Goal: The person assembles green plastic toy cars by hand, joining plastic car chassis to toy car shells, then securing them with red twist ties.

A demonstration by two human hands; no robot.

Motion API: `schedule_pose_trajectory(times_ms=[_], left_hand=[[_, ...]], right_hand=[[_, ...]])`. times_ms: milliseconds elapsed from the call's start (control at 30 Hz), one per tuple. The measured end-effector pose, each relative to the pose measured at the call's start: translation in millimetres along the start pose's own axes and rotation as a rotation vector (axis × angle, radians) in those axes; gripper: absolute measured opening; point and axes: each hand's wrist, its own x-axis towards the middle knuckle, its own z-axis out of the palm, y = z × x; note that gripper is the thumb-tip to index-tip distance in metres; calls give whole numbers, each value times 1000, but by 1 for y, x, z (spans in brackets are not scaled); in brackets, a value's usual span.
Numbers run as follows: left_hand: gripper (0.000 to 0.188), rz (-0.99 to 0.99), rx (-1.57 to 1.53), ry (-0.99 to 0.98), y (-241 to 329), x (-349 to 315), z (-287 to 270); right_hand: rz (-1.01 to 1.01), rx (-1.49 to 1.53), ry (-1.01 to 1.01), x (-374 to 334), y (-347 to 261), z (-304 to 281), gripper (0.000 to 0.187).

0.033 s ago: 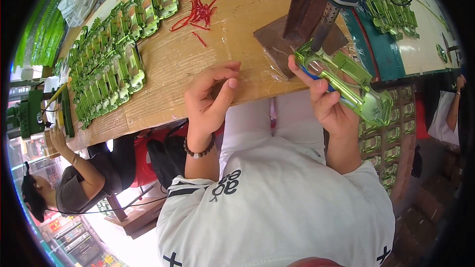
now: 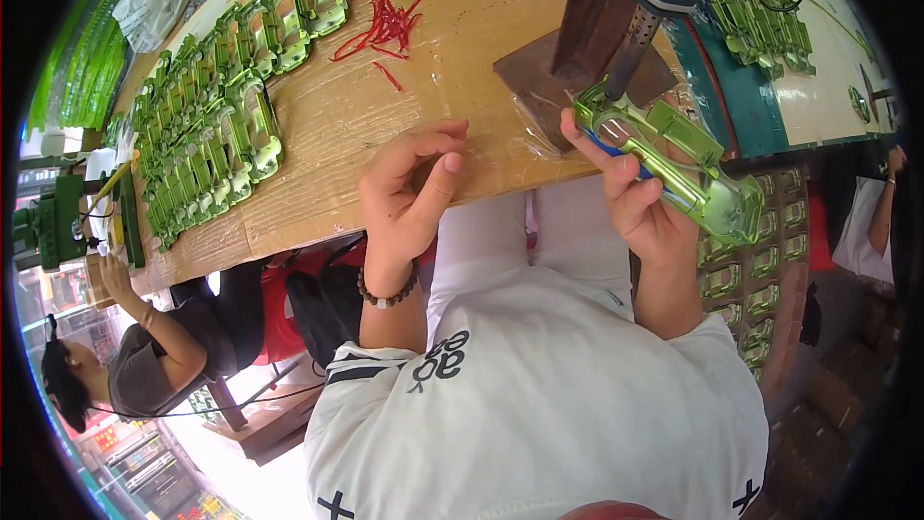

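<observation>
My right hand (image 2: 643, 207) grips a shiny green plastic frame-shaped part (image 2: 674, 169) at the table's front edge. A long blue piece (image 2: 664, 188) shows between that part and my fingers; its kind is unclear. The far end of the green part lies just below the metal nozzle (image 2: 630, 53) of a dark tool, which resembles a hot-air gun. Whether they touch, I cannot tell. Empty, my left hand (image 2: 409, 183) hovers by the edge with loosely curled fingers, the thumb apart from them.
Rows of similar green parts (image 2: 207, 159) cover the table's left side. Red strips (image 2: 390, 24) lie farther back. A brown metal stand (image 2: 539, 77) rises at the right. Below, more green parts (image 2: 760, 265) lie on a board. Another person (image 2: 159, 356) sits at the left.
My hands and the green part have not visibly moved. At the left, the other person's hand and forearm have shifted slightly.
</observation>
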Motion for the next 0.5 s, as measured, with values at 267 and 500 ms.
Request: schedule_pose_trajectory(times_ms=[267,500], left_hand=[[10,11,7,-4,1,-1,0],[9,13,17,3,1,0,0]], right_hand=[[24,16,23,-1,-1,0,54],[4,-10,21,-1,0,-4,52]])
